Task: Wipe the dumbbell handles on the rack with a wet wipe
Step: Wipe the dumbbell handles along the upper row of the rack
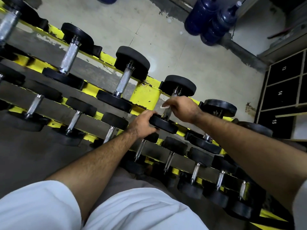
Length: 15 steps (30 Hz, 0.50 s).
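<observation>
A yellow rack point(144, 95) carries rows of black dumbbells with chrome handles. My right hand point(181, 108) grips the handle of one top-row dumbbell point(179, 85), and a corner of a white wet wipe point(164, 106) sticks out from under its fingers. My left hand point(142, 123) holds the rim of that dumbbell's near head point(164, 124). Most of the handle is hidden by my right hand. Other top-row dumbbells point(123, 80) lie to the left with bare handles.
Lower tiers hold several smaller dumbbells point(169, 156). Two dark blue water jugs point(209, 20) stand on the pale floor behind the rack. Numbered black lockers point(280, 92) fill the right side. My white shirt covers the bottom of the view.
</observation>
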Motion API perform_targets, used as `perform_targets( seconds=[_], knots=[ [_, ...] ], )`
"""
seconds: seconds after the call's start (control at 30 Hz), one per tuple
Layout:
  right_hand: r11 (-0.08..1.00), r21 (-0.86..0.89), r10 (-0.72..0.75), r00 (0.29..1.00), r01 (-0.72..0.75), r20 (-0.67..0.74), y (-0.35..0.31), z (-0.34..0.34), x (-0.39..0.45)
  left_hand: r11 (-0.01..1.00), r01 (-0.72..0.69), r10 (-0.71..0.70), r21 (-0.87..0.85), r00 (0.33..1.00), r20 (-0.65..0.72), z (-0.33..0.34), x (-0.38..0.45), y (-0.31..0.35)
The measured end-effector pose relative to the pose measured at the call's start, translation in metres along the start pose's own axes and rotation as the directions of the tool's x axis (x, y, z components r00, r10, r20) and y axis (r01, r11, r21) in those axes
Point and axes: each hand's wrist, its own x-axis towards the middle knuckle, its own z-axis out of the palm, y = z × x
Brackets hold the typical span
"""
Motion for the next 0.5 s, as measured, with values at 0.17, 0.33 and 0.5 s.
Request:
perform_targets(
  seconds=[0.17, 0.33, 0.5],
  knots=[
    [0.993, 0.102, 0.066, 0.992, -0.055, -0.109, 0.001, 0.004, -0.009, 0.992, -0.045, 0.045, 0.120, 0.999, 0.006, 0.004, 0.013, -0.004],
    [0.990, 0.111, 0.096, 0.988, -0.083, -0.117, 0.003, 0.007, -0.018, 0.979, -0.129, 0.134, 0.159, 0.991, -0.024, 0.011, 0.014, -0.009],
    [0.987, 0.135, 0.107, 0.981, -0.086, -0.159, 0.014, 0.001, -0.024, 0.898, -0.233, 0.265, 0.373, 0.964, -0.034, 0.012, 0.009, 0.007]
  ],
)
